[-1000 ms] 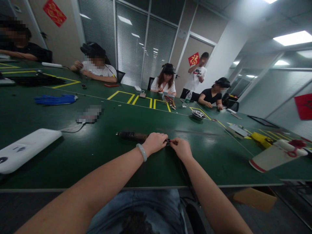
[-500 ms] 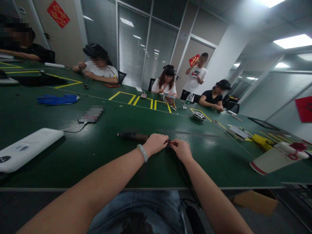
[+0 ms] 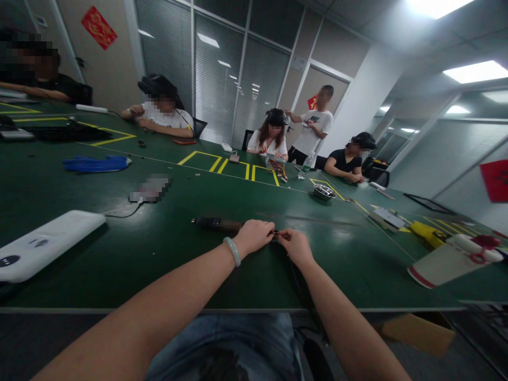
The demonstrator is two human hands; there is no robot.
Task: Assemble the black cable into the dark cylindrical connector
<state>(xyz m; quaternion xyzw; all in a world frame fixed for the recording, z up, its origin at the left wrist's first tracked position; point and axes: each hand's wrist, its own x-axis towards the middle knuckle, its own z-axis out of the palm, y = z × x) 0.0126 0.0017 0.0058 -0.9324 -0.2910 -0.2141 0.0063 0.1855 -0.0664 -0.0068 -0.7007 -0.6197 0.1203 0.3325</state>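
Observation:
A dark, pen-shaped electric screwdriver lies on the green table with its metal tip pointing left. My left hand, with a pale bangle at the wrist, is closed around its rear end. Close by, my right hand pinches a small dark plug or cable end at the tool's back, partly covered by the fingers. Whether the two parts are joined I cannot tell. A black cable runs from beneath my right hand over the table's front edge.
On the left are a white power bank, a cabled phone and blue gloves. A metal bowl and bottle stand ahead. To the right lie a white-and-red cup and a yellow object. Several people are across the table.
My hands hold nearly the same pose at the tool's rear end. Across the table, the standing person has moved left and reaches toward a seated person's headgear. The view has shifted slightly.

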